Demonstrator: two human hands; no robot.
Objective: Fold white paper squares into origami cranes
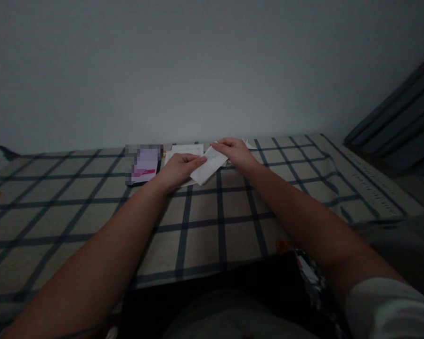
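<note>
A folded white paper tissue (209, 165) is held above the checked tablecloth, slanting up to the right. My left hand (179, 170) pinches its left edge, the thumb lying on top. At the upper end my right hand (235, 151) grips it between thumb and fingers. Beneath and behind my left hand lie flat white sheets (188, 148), partly covered by the hand. Some crumpled white material (248, 143) shows just behind my right hand; what it is I cannot make out.
A phone (144, 164) with a lit, partly blurred screen lies left of my hands. The checked tablecloth (201, 240) covers the table up to the grey wall (198, 70). A dark curtain (399, 103) hangs at the right. Something black (215, 287) is at the near edge.
</note>
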